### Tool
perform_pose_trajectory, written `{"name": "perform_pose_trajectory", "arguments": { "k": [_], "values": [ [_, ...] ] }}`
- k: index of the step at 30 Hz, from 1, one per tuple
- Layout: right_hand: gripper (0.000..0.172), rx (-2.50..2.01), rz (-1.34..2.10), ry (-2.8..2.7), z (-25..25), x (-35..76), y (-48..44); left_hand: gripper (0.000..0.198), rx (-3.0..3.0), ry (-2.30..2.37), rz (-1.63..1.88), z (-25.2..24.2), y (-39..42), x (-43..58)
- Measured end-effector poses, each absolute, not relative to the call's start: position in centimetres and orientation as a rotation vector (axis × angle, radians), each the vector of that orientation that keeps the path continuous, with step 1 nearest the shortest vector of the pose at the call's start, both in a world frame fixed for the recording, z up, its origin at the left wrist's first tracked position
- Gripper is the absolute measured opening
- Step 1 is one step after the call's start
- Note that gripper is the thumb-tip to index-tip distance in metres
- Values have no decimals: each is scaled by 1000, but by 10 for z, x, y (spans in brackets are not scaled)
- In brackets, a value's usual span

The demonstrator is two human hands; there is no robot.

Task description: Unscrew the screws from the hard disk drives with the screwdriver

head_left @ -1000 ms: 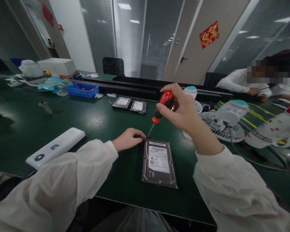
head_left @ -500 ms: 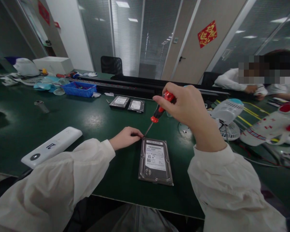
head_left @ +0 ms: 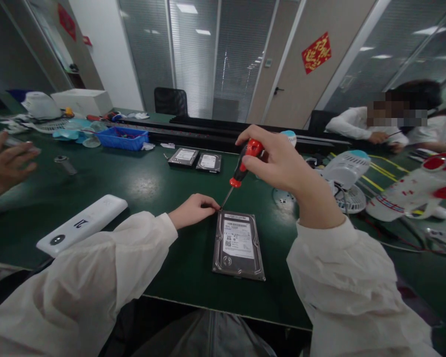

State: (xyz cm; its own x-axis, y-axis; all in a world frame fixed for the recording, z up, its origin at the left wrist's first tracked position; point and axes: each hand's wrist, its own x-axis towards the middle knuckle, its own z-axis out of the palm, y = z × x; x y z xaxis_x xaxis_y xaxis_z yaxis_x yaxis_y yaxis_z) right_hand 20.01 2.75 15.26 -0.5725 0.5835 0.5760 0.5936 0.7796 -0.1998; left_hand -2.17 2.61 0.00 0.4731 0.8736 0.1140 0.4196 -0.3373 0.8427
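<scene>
A hard drive point(head_left: 238, 245) lies label up on the green table in front of me. My right hand point(head_left: 277, 156) is closed around the red and black handle of a screwdriver point(head_left: 241, 168). The screwdriver slants down, its tip at the drive's far left corner. My left hand point(head_left: 195, 210) rests beside that corner, thumb and fingers pinched together next to the tip. Whatever lies between those fingertips is too small to make out.
Two more hard drives point(head_left: 208, 161) sit farther back, near a blue basket point(head_left: 122, 138). A white device point(head_left: 82, 224) and a metal cylinder point(head_left: 65, 165) are at left. Another person's hand point(head_left: 7, 166) reaches in there. Small fans point(head_left: 347, 168) and a clear dish point(head_left: 282, 199) stand right.
Another person's hand has come into view at the left edge. My right hand has shifted its hold on the screwdriver handle slightly. My left hand stays at the drive's corner.
</scene>
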Motion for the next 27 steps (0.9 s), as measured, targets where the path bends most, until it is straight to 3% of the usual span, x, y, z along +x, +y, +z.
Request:
{"name": "perform_pose_trajectory", "arguments": {
  "k": [5, 8, 11, 18, 27],
  "values": [
    [27, -959, -148, -2237, 151, 200, 29, 23, 1952, 1082, 733, -1, 26, -23],
    [14, -911, -108, -2268, 151, 201, 30, 23, 1955, 1077, 737, -2, 27, -23],
    [27, -886, -89, -2323, 153, 202, 29, 23, 1952, 1070, 749, -4, 28, -23],
    [25, -905, -101, -2274, 151, 202, 30, 24, 1975, 1087, 738, -4, 29, -24],
    [38, -989, -218, -2288, 154, 198, 25, 25, 1977, 1088, 738, -5, 29, -23]
  ]
}}
